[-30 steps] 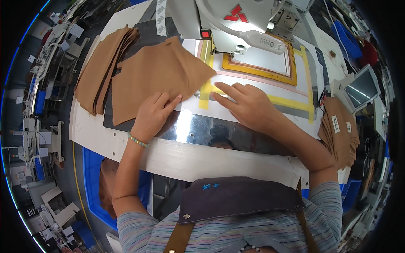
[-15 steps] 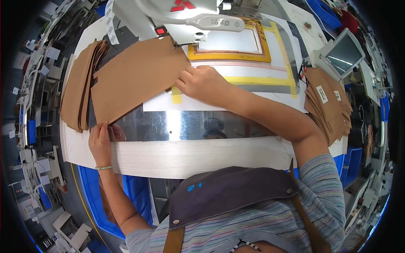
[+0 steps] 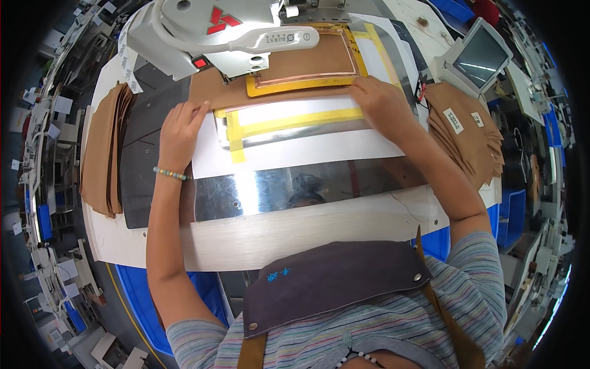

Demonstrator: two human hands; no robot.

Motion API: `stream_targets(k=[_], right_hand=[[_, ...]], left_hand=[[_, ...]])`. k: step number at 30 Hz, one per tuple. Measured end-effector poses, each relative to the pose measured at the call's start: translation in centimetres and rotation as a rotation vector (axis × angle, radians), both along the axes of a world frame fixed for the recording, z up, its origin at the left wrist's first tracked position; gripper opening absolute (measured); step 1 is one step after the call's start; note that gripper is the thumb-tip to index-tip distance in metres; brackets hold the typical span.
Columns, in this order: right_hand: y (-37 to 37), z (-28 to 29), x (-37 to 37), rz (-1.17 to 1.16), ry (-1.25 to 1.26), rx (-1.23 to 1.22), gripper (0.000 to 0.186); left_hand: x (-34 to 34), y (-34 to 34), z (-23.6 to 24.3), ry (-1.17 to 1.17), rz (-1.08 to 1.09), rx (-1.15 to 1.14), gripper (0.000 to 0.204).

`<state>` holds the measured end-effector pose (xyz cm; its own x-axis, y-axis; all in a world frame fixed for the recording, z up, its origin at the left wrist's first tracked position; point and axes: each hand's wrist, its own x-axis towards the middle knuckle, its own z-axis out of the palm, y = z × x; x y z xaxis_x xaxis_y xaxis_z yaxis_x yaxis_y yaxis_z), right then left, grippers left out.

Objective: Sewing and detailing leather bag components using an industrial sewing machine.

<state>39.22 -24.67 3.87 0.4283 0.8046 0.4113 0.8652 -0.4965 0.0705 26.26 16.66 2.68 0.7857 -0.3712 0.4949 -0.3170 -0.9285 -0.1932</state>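
The brown panel (image 3: 314, 63) has shifted rightward beneath the yellow frame (image 3: 307, 87), so positioning seems underway, left hand (image 3: 179, 136) and right hand (image 3: 386, 109) both pinching its edge.

We're in a sewing workshop, factory-floor type, by the look of it. We see an industrial sewing machine (image 3: 206, 40) over a brown sheet (image 3: 310, 61), a control screen (image 3: 483, 56), stacked brown pieces (image 3: 464, 138), a blue bin (image 3: 140, 295) below the surface (image 3: 295, 237), a yellow floor line (image 3: 121, 297), more workstations (image 3: 85, 270) leftward.
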Motion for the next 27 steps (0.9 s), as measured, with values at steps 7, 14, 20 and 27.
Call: stream_targets(k=[7,14,20,27], right_hand=[[-5.0,-1.1,3.0,-0.277,-0.018,-0.032,0.012],[-6.2,-2.3,-0.9,-0.381,-0.040,-0.062,0.052],[-6.9,-3.8,-1.7,-0.425,0.176,0.027,0.066],[-6.9,-3.8,-1.8,-0.456,0.180,0.020,0.063]], left_hand=[[3.9,-4.2,-0.8,0.038,-0.102,0.030,0.033],[0.5,-5.0,-1.3,0.122,0.075,-0.114,0.046],[-0.3,-5.4,-1.8,0.288,0.183,-0.191,0.053],[-0.2,-5.4,-1.7,0.348,0.210,-0.182,0.054]])
